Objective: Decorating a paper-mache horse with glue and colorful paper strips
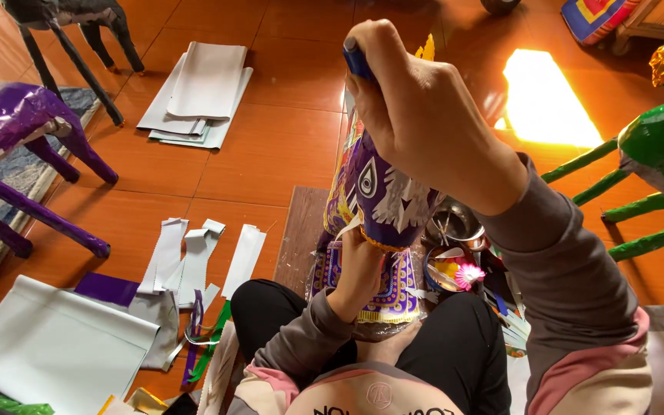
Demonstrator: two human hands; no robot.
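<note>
A purple paper horse figure (382,196) with an eye pattern and gold trim stands between my knees. My right hand (424,115) is closed over a blue handle at the top of the figure's head. My left hand (359,273) reaches under the neck and presses on the patterned chest; whether it holds anything I cannot tell. The figure's lower body is hidden behind my arm and legs.
White paper strips (194,261) and a large white sheet (55,346) lie on the orange tiled floor at left. More sheets (197,96) lie farther back. A purple horse figure (17,146) stands left, a green one (655,154) right. A metal bowl (455,223) sits beside the figure.
</note>
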